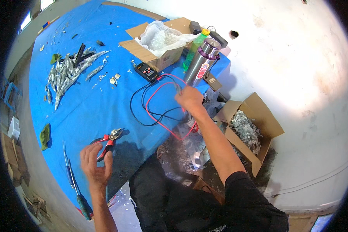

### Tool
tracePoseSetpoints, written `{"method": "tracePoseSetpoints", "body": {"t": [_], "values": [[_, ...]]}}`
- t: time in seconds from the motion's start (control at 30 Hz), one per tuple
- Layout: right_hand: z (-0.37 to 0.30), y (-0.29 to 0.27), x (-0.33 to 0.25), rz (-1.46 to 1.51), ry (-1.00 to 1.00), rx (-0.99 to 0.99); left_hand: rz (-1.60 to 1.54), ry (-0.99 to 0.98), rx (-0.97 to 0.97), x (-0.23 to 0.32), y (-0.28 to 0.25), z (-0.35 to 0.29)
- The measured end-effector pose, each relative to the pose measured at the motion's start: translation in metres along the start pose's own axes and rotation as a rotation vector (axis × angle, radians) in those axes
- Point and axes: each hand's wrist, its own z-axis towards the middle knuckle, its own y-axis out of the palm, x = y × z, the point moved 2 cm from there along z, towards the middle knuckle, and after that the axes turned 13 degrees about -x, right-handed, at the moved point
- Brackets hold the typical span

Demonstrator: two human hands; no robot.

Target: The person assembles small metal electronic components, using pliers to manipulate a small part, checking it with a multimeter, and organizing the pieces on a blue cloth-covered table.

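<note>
My left hand (96,166) is over the near part of the blue table, fingers and thumb apart. Right by its fingertips are pliers (111,141) with red-and-black handles and their jaws pointing away; whether the fingers touch a handle is hard to tell. My right hand (190,99) reaches over the table's right edge, its fingers closed and a little blurred. A greyish blurred piece shows at its fingertips, too unclear to name. Close by lie red and black test leads (150,106), running from a small black meter (146,72). A steel thermos (202,62) stands just beyond that hand.
A pile of silvery wrapped pieces (65,75) lies at the far left. Screwdrivers (81,201) rest near the left edge. An open carton (158,62) with bubble wrap and a green bottle (195,50) stand behind. A carton of silvery scraps (245,129) sits below right.
</note>
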Motion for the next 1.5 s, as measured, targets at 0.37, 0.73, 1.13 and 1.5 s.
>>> {"method": "tracePoseSetpoints", "body": {"t": [0.37,0.73,1.13,1.5], "values": [[-0.043,-0.018,-0.009,1.513,-0.051,-0.278,-0.372,-0.211,-0.135,0.031,0.008,0.032],[-0.12,0.008,-0.145,1.392,-0.558,-0.311,-0.704,-0.374,-0.158,0.027,0.01,0.103],[-0.131,0.031,-0.175,1.212,-0.616,-0.475,-1.012,-0.501,-0.229,-0.02,0.006,0.09],[-0.108,0.092,-0.137,1.74,-0.298,-0.226,-1.289,-0.619,0.022,-0.101,0.017,0.055]]}}
